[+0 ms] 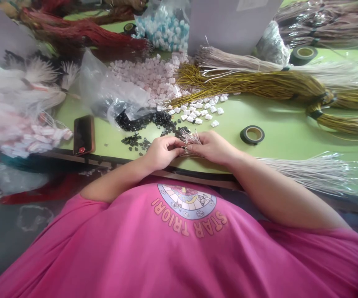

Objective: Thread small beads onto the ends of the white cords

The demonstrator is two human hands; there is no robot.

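My left hand [162, 151] and my right hand [213, 147] meet at the near edge of the green table [278, 132]. Both pinch a small bunch of thin pale wires [191, 136] with metal tips between the fingertips. My left fingers seem to hold a tiny dark piece against the wire ends; it is too small to tell for sure. Small black connectors [141, 124] lie scattered just beyond my left hand. White connectors [200, 111] lie just beyond the wires.
A roll of dark tape [252, 134] sits right of my hands. A phone [84, 134] lies at the left. A pale wire bundle [309, 171] lies at the right. Yellow wire bundles [260, 85], pink connectors [151, 76], plastic bags and another tape roll [303, 54] fill the far side.
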